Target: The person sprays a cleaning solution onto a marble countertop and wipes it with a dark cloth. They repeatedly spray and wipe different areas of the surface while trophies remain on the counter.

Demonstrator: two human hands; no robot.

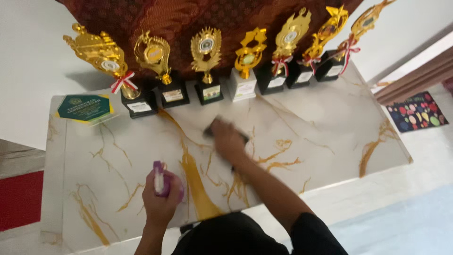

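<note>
My right hand (pixel 227 138) presses flat on a dark cloth (pixel 213 127) at the centre of the white, gold-veined marble tabletop (pixel 321 127), fingers together. At seven o'clock, my left hand (pixel 159 198) clamps a small purple spray bottle (pixel 159 178). Gold trophies (pixel 206 47) line twelve o'clock.

White marble-look bench (pixel 330 127) w/ gold veining, set against white wall (pixel 28 56). Dark red patterned cloth (pixel 188 19) hangs behind a row of seven gold trophies (pixel 206 63) on black and white bases along the back edge. Green hexagonal plaque (pixel 84 107) at left. Red floor patch (pixel 21 198) lower left; colourful dotted mat (pixel 417 112) at right. Light soft, even.
</note>
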